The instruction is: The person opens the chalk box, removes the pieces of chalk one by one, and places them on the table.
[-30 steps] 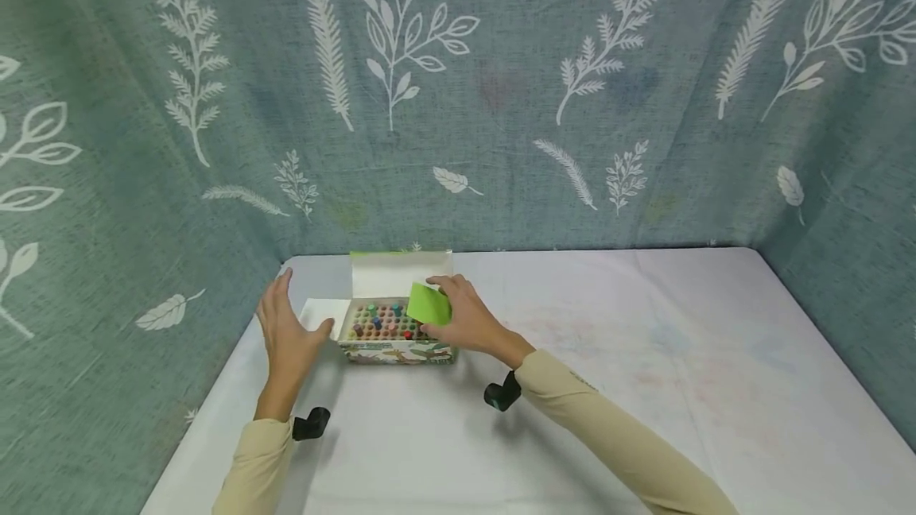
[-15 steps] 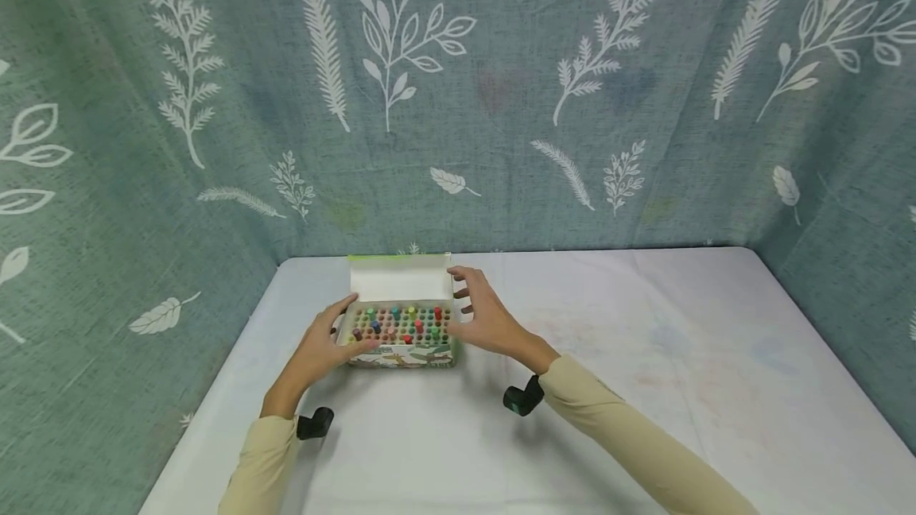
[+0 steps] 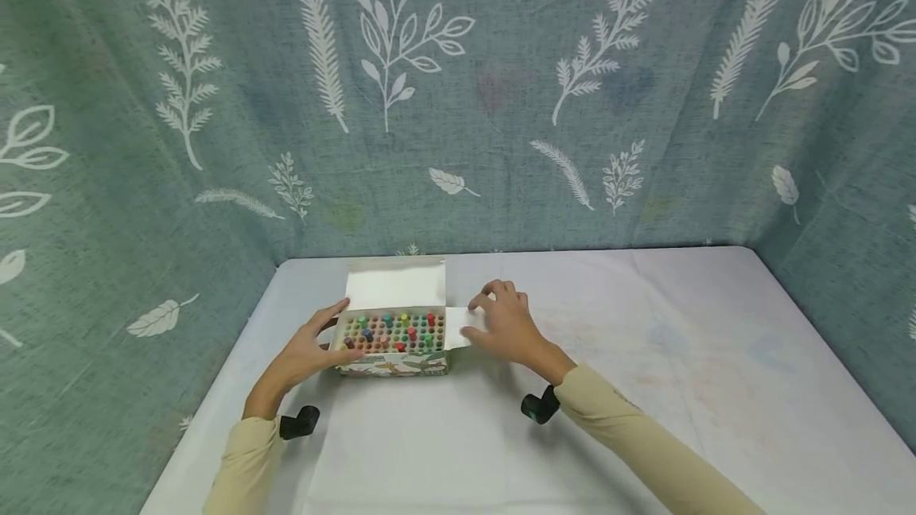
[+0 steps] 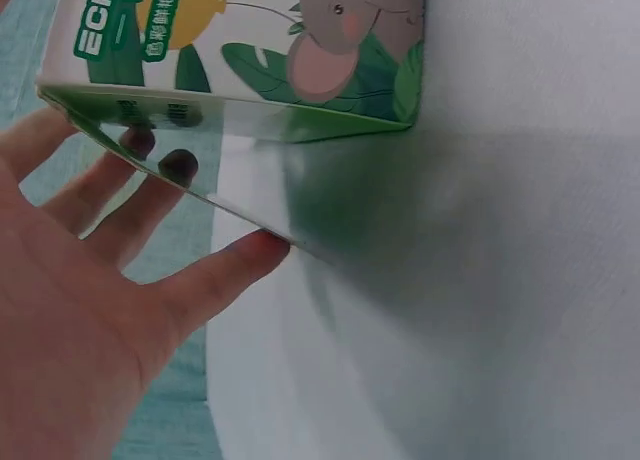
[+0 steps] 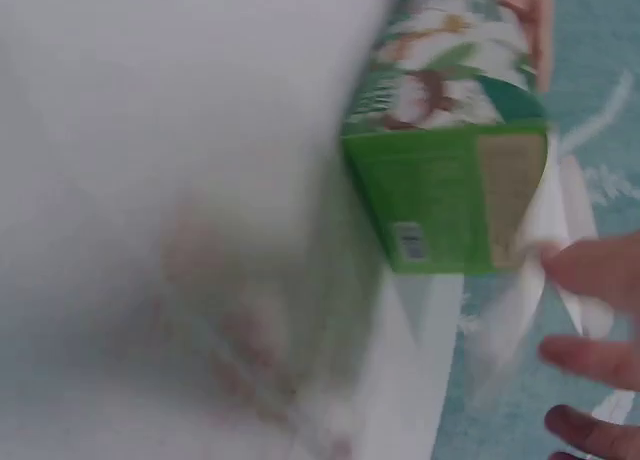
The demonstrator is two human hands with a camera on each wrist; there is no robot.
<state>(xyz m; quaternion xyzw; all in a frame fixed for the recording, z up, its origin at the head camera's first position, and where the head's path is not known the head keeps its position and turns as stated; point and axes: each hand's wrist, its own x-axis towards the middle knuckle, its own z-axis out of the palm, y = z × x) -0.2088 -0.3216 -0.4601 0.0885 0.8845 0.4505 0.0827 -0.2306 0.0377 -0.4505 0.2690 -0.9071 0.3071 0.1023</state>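
Observation:
A printed cardboard box (image 3: 392,365) stands on the white table with its lid (image 3: 396,286) raised at the back. Inside is a holed insert (image 3: 378,335) with several coloured sticks upright in it. My left hand (image 3: 304,354) grips the box's left end, thumb at the front corner and fingertips at the back one. In the left wrist view, the thumb (image 4: 262,250) meets the edge of the left end flap. My right hand (image 3: 510,327) is over the white right end flap (image 3: 456,330), thumb overlapping it, other fingers loosely bent. The right wrist view shows the green box end (image 5: 440,195), blurred.
The white table (image 3: 608,388) carries faint coloured stains on its right side. A leaf-patterned grey-green curtain (image 3: 501,213) hangs directly behind and beside it. Black wrist cameras (image 3: 300,422) hang under both sleeves.
My left hand has come in from the left onto the box end. The right end flap has swung from over the box to outward right, my right hand moving right. The box has shifted slightly left.

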